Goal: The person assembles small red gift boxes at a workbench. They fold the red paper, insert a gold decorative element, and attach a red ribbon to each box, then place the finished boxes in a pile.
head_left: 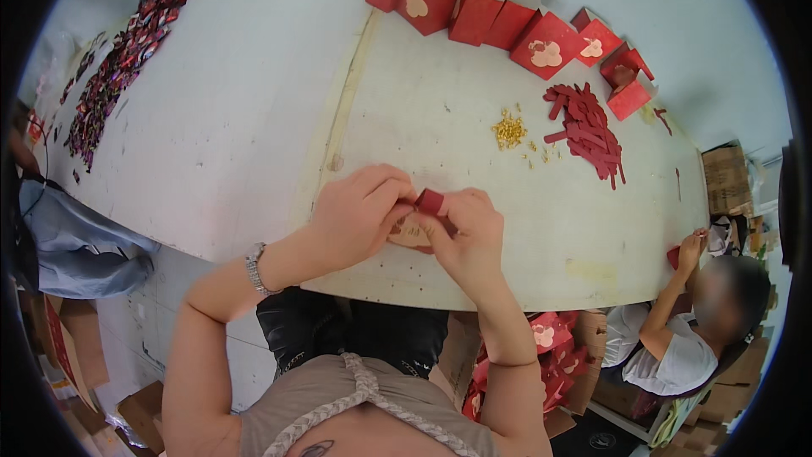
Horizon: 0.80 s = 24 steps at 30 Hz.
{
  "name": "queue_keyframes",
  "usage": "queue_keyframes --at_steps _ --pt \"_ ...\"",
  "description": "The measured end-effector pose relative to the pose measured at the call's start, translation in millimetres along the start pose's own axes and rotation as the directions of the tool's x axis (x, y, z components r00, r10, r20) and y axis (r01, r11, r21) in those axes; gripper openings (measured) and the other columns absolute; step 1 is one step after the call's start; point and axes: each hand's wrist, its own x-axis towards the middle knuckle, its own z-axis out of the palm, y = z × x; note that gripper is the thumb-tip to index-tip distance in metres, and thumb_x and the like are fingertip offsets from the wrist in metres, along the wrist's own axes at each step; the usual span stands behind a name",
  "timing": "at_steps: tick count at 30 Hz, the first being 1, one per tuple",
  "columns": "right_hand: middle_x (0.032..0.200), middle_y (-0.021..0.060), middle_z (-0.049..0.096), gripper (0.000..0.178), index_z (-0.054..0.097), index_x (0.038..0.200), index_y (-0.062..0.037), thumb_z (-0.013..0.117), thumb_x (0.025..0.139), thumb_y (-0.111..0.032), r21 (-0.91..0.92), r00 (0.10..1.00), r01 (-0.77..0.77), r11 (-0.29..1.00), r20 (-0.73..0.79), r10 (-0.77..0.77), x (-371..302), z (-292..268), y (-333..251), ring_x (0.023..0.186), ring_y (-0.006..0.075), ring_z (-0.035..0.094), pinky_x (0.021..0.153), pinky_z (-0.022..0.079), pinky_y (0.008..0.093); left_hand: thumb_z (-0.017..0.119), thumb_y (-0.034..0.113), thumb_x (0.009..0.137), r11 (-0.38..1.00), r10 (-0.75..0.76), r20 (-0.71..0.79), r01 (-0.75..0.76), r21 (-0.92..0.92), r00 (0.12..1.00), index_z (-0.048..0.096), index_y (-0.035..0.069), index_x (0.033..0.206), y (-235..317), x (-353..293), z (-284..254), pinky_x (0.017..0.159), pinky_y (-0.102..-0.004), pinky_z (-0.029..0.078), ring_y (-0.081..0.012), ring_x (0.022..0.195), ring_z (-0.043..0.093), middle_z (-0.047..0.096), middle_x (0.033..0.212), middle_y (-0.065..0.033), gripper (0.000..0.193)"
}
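Note:
Near the front edge of the table, both my hands are closed on a small red-and-gold card piece. A dark red strip stands up in a loop at its top, between my fingers. My left hand pinches the strip's left side, fingertips bent inward. On the other side, my right hand grips with its thumb across the card's front and its fingers behind. The fingertips hide where strip and card meet. Beyond my right hand lie small gold fasteners and a heap of dark red strips.
Several red boxes with pale flower shapes line the table's far edge. Shiny dark wrapped pieces are heaped at far left. Below the table, a carton holds red boxes. At right another person sits, hands at the table edge.

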Motion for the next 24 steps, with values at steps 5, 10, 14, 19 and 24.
queue_keyframes --at_steps 5,10,14,19,24 --pt "0.064 0.0087 0.058 0.015 0.061 0.069 -0.0033 0.075 0.069 -0.009 -0.019 0.958 -0.247 0.969 0.148 0.247 -31.7 -86.5 -4.1 0.056 0.025 0.053 0.053 0.042 0.0346 0.066 0.015 0.082 0.876 -0.117 0.374 0.273 -0.398 0.92 0.055 0.009 0.12 -47.1 102.8 -15.1 0.072 -0.0288 0.05 -0.0131 0.076 0.061 0.063 0.108 -0.0037 0.04" --pt "0.074 0.0106 0.063 0.022 0.065 0.08 -0.0026 0.075 0.064 -0.013 -0.603 0.521 -0.484 0.634 0.383 0.763 -83.8 -223.6 -54.6 0.069 0.0294 0.06 0.069 0.045 0.0355 0.068 0.029 0.078 0.827 -0.164 -0.095 0.189 0.53 0.982 0.049 0.009 0.125 -146.1 247.0 20.4 0.075 -0.0406 0.051 -0.0264 0.085 0.063 0.056 0.119 -0.0128 0.055" --pt "0.083 0.0125 0.063 0.038 0.064 0.095 -0.0014 0.077 0.061 -0.013 -0.764 0.734 -0.394 0.51 0.073 0.676 -119.4 -214.6 -45.8 0.077 0.0305 0.059 0.069 0.045 0.0378 0.069 0.031 0.076 0.779 -0.207 -0.012 0.172 0.603 0.978 0.064 0.005 0.086 -156.8 221.9 0.6 0.071 -0.039 0.049 -0.0267 0.089 0.061 0.058 0.107 -0.0091 0.028" --pt "0.115 0.0141 0.062 0.049 0.062 0.105 -0.0029 0.081 0.062 -0.011 -0.384 0.932 -0.182 0.905 0.227 0.283 -81.1 -147.9 11.9 0.102 0.0329 0.059 0.086 0.046 0.0397 0.074 0.01 0.07 0.974 -0.047 0.175 0.006 0.227 0.983 0.062 0.005 0.076 -80.0 78.0 -56.9 0.069 -0.034 0.047 -0.0236 0.09 0.055 0.054 0.104 -0.0071 0.014" --pt "0.143 0.0184 0.037 0.057 0.04 0.094 -0.0105 0.086 0.06 -0.014 0.44 0.967 -0.147 0.886 0.253 0.034 -0.7 -22.7 55.3 0.134 0.0332 0.032 0.106 0.03 0.0403 0.073 0.006 0.072 0.992 0.117 0.224 -0.122 0.011 0.968 0.062 0.01 0.096 -26.9 19.0 -62.7 0.086 -0.035 0.048 -0.0286 0.111 0.052 0.041 0.133 -0.013 0.026"
